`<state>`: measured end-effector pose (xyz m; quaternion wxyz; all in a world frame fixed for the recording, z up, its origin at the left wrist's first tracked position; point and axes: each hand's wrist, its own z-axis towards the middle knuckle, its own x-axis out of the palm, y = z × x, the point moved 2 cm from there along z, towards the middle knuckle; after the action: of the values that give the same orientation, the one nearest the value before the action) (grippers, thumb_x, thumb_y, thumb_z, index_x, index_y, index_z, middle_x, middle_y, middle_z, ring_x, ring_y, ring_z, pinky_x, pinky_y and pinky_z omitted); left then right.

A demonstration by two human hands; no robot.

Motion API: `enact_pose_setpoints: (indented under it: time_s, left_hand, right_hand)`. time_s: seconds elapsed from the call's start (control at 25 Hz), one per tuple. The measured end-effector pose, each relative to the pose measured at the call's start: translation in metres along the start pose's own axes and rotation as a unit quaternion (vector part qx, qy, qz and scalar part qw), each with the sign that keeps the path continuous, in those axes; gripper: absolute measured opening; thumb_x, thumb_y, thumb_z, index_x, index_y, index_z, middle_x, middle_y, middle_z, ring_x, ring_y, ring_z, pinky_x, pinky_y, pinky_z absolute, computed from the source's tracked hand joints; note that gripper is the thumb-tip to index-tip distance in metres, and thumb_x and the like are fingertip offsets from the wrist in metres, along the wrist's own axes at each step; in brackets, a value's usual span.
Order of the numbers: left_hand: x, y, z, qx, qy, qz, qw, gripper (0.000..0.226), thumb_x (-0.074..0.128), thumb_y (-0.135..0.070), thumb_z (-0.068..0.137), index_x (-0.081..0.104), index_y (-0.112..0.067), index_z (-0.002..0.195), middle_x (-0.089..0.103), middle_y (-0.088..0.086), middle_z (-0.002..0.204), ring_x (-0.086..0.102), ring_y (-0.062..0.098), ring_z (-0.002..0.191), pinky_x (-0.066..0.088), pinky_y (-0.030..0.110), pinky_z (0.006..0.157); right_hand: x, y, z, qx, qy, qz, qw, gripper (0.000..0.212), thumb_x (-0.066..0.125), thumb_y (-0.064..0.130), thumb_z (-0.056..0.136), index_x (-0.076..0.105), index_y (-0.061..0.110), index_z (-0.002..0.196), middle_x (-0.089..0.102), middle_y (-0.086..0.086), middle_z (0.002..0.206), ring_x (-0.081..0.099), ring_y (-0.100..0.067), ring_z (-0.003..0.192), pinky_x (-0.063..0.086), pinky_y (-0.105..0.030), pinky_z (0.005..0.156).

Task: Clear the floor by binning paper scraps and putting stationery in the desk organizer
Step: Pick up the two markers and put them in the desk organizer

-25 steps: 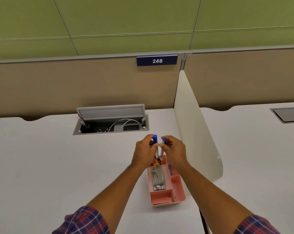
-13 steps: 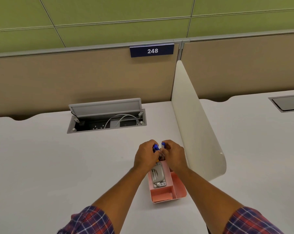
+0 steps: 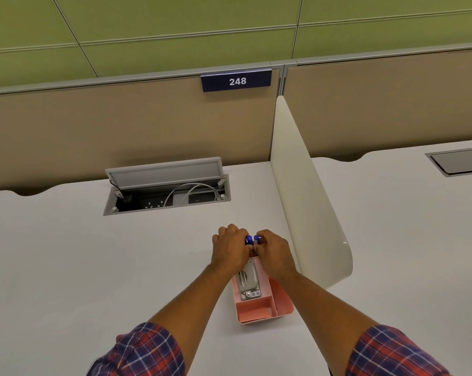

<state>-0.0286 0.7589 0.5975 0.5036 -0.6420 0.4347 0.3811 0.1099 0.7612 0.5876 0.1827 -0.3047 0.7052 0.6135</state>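
A pink desk organizer (image 3: 282, 302) stands on the white desk (image 3: 93, 267), with a grey stapler (image 3: 247, 279) lying in its middle compartment. My left hand (image 3: 229, 249) grips one blue-capped marker (image 3: 247, 240) and my right hand (image 3: 274, 252) grips another blue-capped marker (image 3: 256, 238). Both markers stand upright at the organizer's far end, only their caps showing above my fingers. The lower parts of the markers and the far compartment are hidden by my hands.
A cream divider panel (image 3: 308, 202) rises just right of the organizer. An open cable hatch (image 3: 167, 191) with sockets and a white cable lies in the desk behind my hands. A beige partition (image 3: 121, 131) with a sign reading 248 closes the back.
Both hands have lowered the two markers into the organizer's far end; a second ago the white barrels showed above it, now only the blue caps show.
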Motion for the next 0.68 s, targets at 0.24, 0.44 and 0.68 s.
enact_pose_setpoints:
  time_s: [0.24, 0.44, 0.68]
  left_hand:
    - [-0.001, 0.008, -0.014, 0.001, -0.010, -0.057, 0.998, 0.049, 0.059, -0.033, 0.102, 0.053, -0.019, 0.148, 0.059, 0.007, 0.148, 0.049, 0.029, 0.139, 0.039, 0.042, 0.115]
    - [-0.003, 0.009, -0.040, -0.024, -0.030, 0.012, 0.999, 0.073, 0.038, -0.058, 0.106, 0.019, -0.020, 0.166, 0.016, 0.005, 0.177, 0.006, 0.030, 0.165, 0.003, 0.045, 0.132]
    - [-0.009, -0.003, -0.089, -0.060, -0.058, 0.068, 0.994, 0.083, 0.023, -0.071, 0.101, 0.007, -0.024, 0.168, 0.001, 0.002, 0.178, -0.005, 0.028, 0.165, -0.009, 0.046, 0.130]
  right_hand:
    - [-0.008, 0.000, -0.012, -0.011, 0.011, -0.041, 0.999, 0.026, 0.058, 0.026, 0.101, 0.065, 0.014, 0.124, 0.070, -0.005, 0.115, 0.066, -0.022, 0.102, 0.050, -0.025, 0.087]
    - [-0.021, 0.002, -0.033, -0.081, 0.024, -0.240, 0.967, 0.064, 0.038, 0.053, 0.107, 0.030, 0.019, 0.161, 0.033, -0.005, 0.169, 0.034, -0.027, 0.154, 0.029, -0.041, 0.124]
    - [-0.039, 0.004, -0.058, -0.103, 0.022, -0.263, 0.959, 0.088, 0.008, 0.075, 0.092, 0.002, 0.027, 0.166, -0.002, -0.002, 0.176, 0.003, -0.028, 0.163, 0.005, -0.048, 0.131]
